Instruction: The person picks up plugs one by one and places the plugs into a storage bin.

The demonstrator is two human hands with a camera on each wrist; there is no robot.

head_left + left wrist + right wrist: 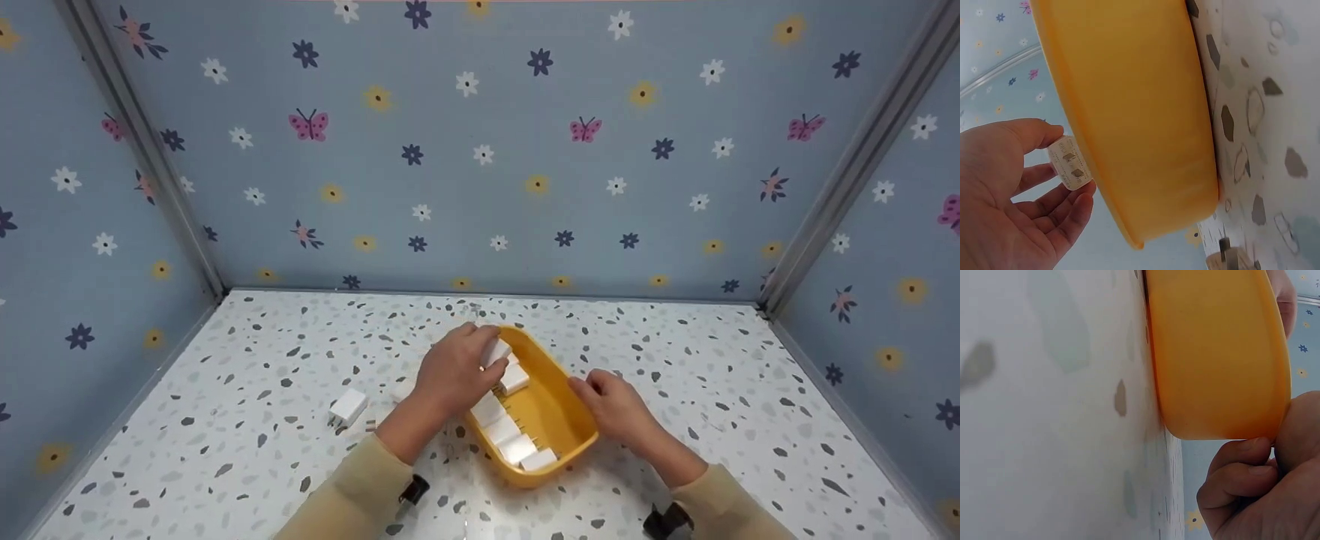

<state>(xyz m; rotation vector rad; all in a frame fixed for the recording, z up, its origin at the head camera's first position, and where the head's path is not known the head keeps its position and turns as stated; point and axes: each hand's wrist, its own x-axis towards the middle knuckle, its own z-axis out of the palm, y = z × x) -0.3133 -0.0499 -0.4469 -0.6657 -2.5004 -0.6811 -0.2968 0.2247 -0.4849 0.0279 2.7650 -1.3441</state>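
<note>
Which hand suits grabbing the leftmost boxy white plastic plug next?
Likely the left hand: it's nearer that plug, though holding another; the right hand, farther, grips the rounded yellow plastic bin.

Under bright, soft light, the tabletop [1061, 439] blurs in the right-wrist view.

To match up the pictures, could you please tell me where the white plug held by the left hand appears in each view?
Head: the white plug is below centre, in the left hand.
Left wrist: the white plug is left of centre.
Right wrist: not in it.
Shared landmark: the yellow tub, in all three.
</note>
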